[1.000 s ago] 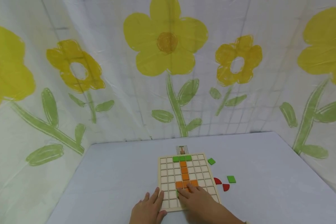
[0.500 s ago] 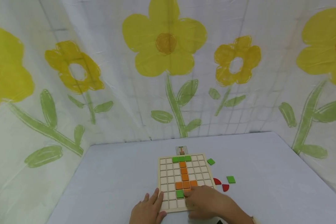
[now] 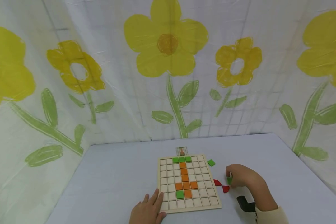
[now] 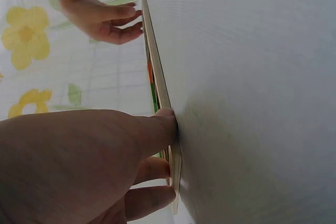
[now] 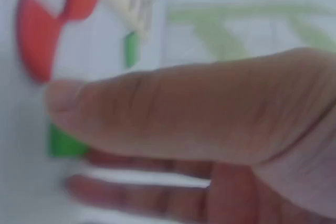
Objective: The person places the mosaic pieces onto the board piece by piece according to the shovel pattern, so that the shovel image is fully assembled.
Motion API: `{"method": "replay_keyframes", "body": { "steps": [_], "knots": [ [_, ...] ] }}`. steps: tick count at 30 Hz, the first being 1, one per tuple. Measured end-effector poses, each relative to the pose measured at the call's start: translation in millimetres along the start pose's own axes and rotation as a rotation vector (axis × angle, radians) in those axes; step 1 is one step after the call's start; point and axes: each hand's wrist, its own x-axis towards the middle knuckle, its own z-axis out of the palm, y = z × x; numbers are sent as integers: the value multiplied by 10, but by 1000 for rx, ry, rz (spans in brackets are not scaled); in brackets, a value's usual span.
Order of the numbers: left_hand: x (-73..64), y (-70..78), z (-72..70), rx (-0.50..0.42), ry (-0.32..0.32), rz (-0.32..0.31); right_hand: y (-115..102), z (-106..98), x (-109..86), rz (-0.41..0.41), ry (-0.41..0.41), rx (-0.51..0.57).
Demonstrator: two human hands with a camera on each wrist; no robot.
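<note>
A square wooden grid board (image 3: 218,206) lies on the white table with green and orange square tiles in some of its cells. My left hand (image 3: 147,207) rests at the board's near left corner, fingers extended over the edge; in the left wrist view the thumb (image 4: 160,129) lies along the board's side. Right of the board, my right hand (image 3: 243,175) has its thumb and fingers around a loose green square tile (image 3: 229,180). The right wrist view is blurred, and the thumb there covers part of that green tile (image 5: 67,142).
Two red quarter-round pieces, one by the board (image 3: 217,183) and one nearer the right hand (image 3: 225,189), lie on the table. Another green tile (image 3: 211,162) lies off the board's far right. Behind the board is a small pattern card (image 3: 181,151); a flower-print curtain (image 3: 128,93) hangs beyond.
My right hand has left the orange tile at the board's near rows and moved right to the loose green tile. The left hand has stayed at the board's corner.
</note>
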Motion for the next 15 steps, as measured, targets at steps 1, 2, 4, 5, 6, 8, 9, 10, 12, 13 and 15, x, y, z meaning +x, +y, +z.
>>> {"method": "replay_keyframes", "body": {
  "steps": [1, 2, 4, 5, 6, 8, 9, 10, 12, 13, 15],
  "knots": [
    [0, 1, 6, 5, 1, 0, 40, 12, 23, -2, 0, 9],
    [0, 2, 11, 9, 4, 0, 71, 26, 44, -6, 3, 15],
    [0, 4, 16, 18, 10, -2, 106, 53, 80, -20, 17, 19],
    [0, 6, 22, 22, 15, -2, 115, 65, 96, -22, 26, 19],
    [-1, 7, 28, 25, 20, -2, 118, 75, 108, -21, 34, 20],
    [-2, 6, 29, 27, 24, -4, 115, 92, 125, -14, 46, 19],
    [-2, 5, 25, 27, 23, -5, 111, 100, 130, -13, 52, 14],
    [-2, 5, 29, 27, 21, -4, 106, 106, 133, -10, 56, 7],
    [0, -2, 22, 19, 13, -1, 94, 117, 135, 0, 58, -4],
    [3, -3, 21, 17, 3, -1, 86, 121, 132, 5, 55, -6],
    [10, -6, 20, 15, -15, 2, 67, 127, 122, 9, 50, -3]
  ]
}}
